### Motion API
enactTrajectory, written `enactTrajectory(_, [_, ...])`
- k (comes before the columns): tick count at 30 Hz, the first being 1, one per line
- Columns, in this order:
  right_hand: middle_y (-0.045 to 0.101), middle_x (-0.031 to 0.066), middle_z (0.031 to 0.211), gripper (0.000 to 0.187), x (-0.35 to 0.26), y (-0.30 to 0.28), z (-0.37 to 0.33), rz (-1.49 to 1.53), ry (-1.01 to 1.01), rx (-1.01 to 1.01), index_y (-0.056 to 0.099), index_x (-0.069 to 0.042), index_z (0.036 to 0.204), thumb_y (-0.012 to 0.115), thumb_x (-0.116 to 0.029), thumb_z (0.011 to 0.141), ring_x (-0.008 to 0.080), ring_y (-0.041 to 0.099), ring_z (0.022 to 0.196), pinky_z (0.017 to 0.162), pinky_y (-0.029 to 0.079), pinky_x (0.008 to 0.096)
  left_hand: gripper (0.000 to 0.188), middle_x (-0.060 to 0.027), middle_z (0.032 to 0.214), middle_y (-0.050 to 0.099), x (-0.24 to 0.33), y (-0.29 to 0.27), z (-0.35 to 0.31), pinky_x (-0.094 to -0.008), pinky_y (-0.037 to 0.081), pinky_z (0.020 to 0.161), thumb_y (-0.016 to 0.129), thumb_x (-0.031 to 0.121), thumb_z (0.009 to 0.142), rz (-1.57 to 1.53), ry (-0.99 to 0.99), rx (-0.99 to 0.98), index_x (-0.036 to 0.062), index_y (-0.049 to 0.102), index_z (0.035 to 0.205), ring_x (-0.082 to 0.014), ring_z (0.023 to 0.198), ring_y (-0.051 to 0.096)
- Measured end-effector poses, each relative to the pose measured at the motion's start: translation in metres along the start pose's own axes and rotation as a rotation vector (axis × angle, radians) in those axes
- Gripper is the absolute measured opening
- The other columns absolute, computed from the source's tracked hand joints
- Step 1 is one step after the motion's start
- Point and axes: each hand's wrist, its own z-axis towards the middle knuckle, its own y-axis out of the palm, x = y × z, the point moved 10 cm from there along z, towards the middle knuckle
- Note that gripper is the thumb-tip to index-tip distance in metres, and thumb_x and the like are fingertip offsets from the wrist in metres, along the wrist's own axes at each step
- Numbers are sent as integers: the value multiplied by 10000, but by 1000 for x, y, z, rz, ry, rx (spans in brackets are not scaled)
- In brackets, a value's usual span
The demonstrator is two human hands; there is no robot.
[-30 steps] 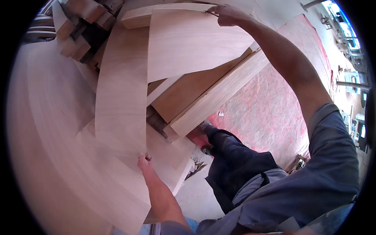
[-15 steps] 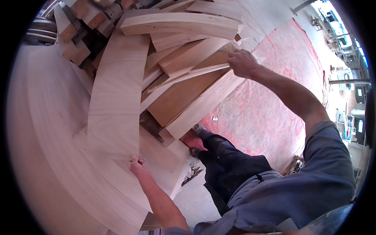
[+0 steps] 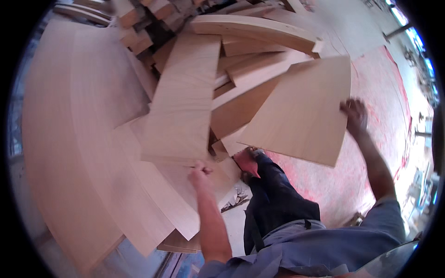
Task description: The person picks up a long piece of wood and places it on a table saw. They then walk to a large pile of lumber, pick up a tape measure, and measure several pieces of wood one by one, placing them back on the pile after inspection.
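My right hand [image 3: 354, 116] grips the right edge of a thin square wooden sheet [image 3: 301, 109] and holds it tilted in the air over the pile. My left hand [image 3: 200, 173] is closed on the near edge of a long curved wooden panel [image 3: 183, 99] that lies on the stack. Under both lie several overlapping light wooden boards [image 3: 241, 69] and curved strips.
A wide curved wooden surface [image 3: 69, 139] fills the left. Short wood blocks [image 3: 139, 28] are heaped at the top. The floor at right is covered by a reddish sheet [image 3: 380, 157]. My leg and shoe [image 3: 252, 162] stand by the pile's edge.
My right hand has pulled the square sheet off the pile and swung it down to the right. My left hand has stayed at the curved panel's near edge.
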Motion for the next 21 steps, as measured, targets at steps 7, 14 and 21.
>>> enactTrajectory(7, [651,120,1010,322,-139,189,-178,576,89,-740,726,-132,1078,683,-169,762,307,624,1028,875,504,438,136,-96,747,615,-29,70,-126,-336,543,543,641,95,913,-196,-107,87,-16,564,898,-153,517,520])
enactTrajectory(14, [701,141,1010,452,-285,208,-69,1768,932,-981,619,22,1271,657,-238,903,175,651,823,656,528,310,184,-135,807,652,-83,-59,-215,-323,524,550,626,131,907,-103,-217,95,-44,593,950,-141,535,526])
enactTrajectory(21, [662,110,1111,523,-381,262,-44,2086,1001,-1035,516,-7,1320,656,-184,848,202,666,907,709,548,312,257,-134,866,668,-111,-168,-348,-310,523,672,627,192,935,-160,-401,85,-57,606,993,-153,644,551])
